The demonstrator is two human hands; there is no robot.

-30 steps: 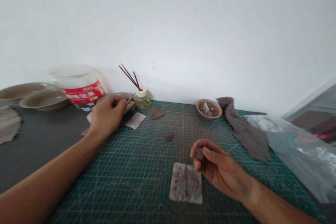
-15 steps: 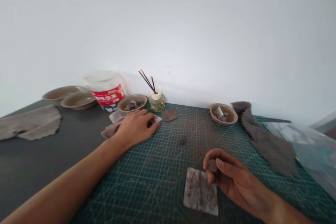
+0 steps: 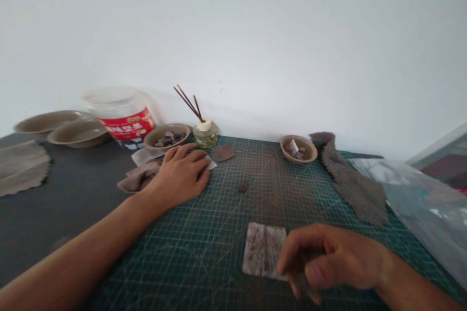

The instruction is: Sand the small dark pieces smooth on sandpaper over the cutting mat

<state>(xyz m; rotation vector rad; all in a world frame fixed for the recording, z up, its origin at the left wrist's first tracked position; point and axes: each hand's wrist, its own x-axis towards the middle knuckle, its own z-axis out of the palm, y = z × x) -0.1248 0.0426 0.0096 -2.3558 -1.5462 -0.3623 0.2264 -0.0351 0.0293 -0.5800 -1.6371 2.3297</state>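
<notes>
Status per my remote feed: L hand (image 3: 178, 177) lies palm-down on the mat, released, fingers resting over a small white paper scrap (image 3: 210, 164) at the far edge of the dark-green gridded cutting mat (image 3: 204, 248). R hand (image 3: 328, 262) is motion-blurred, fingers loosely curled, overlapping the R edge of a worn white-and-brown rectangular abrasive sheet (image 3: 262, 250); grasp: cannot tell. Nearby: soft grey cloth piece (image 3: 138, 178) by L wrist; small dark lump (image 3: 243, 186) mid-mat; brown square scrap (image 3: 224, 151) on mat, far edge; shallow beige bowl w/ dark chips (image 3: 182, 131) beyond L hand; smaller tan bowl w/ pale chips (image 3: 308, 151) at far edge; long grey-brown cloth strip (image 3: 355, 189) on R side of mat.
</notes>
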